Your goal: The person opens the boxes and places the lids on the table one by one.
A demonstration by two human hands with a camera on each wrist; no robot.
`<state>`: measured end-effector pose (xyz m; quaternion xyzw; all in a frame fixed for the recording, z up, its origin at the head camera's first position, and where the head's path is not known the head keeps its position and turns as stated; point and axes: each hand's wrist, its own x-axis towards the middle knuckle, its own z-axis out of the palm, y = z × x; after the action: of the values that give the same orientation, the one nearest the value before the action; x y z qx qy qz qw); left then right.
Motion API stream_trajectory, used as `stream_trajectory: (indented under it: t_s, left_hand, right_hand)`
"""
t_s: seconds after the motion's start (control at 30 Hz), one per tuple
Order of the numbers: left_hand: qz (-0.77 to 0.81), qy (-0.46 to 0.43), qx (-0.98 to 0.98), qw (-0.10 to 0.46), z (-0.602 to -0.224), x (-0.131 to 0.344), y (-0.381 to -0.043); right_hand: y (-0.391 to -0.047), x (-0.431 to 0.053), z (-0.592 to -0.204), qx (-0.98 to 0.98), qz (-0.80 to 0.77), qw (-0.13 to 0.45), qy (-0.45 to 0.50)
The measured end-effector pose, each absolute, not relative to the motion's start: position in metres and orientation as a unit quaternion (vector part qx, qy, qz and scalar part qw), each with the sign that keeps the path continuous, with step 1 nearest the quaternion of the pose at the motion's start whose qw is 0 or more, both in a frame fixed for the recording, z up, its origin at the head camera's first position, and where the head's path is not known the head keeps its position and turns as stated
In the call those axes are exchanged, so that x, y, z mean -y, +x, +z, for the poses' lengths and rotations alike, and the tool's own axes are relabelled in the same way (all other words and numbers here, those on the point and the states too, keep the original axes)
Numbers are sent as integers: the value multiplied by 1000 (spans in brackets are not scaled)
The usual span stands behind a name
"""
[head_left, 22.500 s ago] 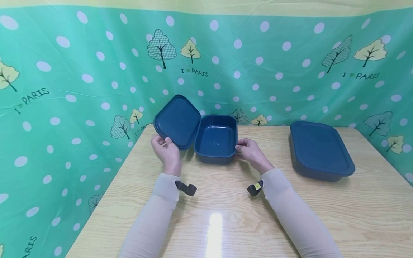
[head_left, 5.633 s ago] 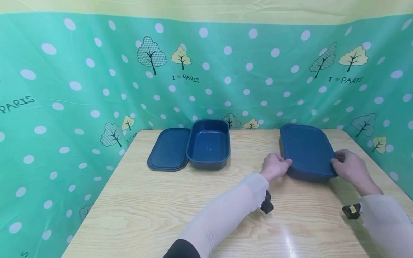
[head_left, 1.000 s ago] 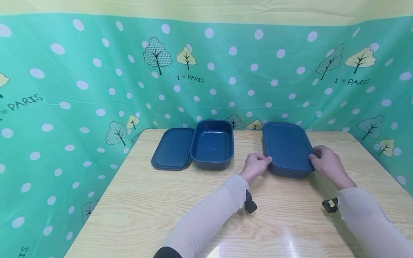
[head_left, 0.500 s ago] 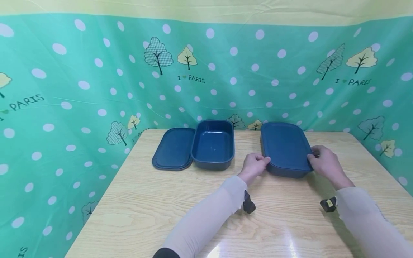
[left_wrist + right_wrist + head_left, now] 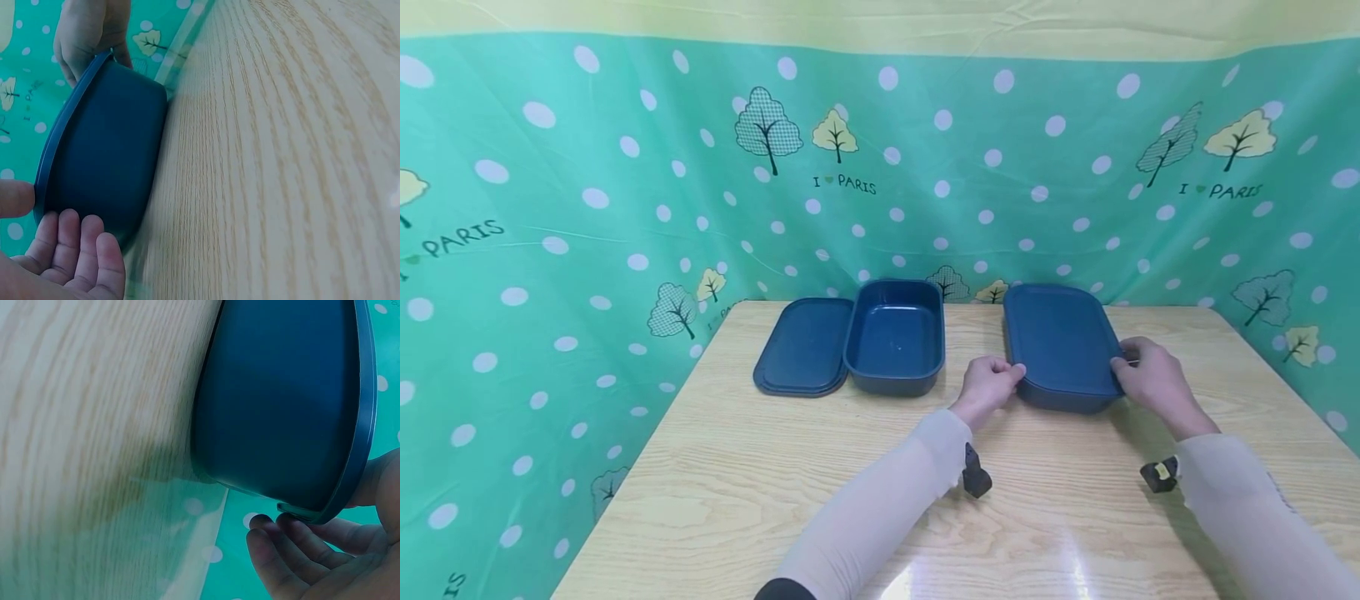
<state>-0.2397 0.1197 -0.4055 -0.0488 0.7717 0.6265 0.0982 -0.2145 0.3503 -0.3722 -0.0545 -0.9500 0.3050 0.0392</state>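
A dark blue lidded food container (image 5: 1060, 342) sits at the back of the table, right of centre, its flat lid on. My left hand (image 5: 988, 387) grips its near left corner, thumb on the lid's edge and fingers against the side wall, as the left wrist view shows. Across from it my right hand (image 5: 1153, 382) holds the right side, thumb at the lid and fingertips (image 5: 261, 524) at the rim from below. The container's wall (image 5: 281, 406) stands close on the wood in the right wrist view.
Left of it is an open dark blue container (image 5: 895, 342), its inside bare. A loose matching lid (image 5: 805, 346) lies flat against that container's left side. A green dotted curtain (image 5: 880, 167) hangs behind the wooden table (image 5: 715, 467).
The loose lid, earlier tilted up in my left hand, now lies flat. Both hands have moved to the lidded container, which has slid left toward the open one, only slightly in the last second.
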Motion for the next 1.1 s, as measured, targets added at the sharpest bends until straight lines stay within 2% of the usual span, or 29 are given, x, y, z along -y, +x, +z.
stream_trajectory:
  t_s: [0.73, 1.1]
  left_hand:
    - [626, -53, -772, 100, -405, -111, -239]
    - [640, -54, -761, 89, -407, -108, -239]
  right_hand:
    - [-218, -341, -371, 945, 321, 24, -58]
    - [-220, -339, -373, 948, 313, 37, -42]
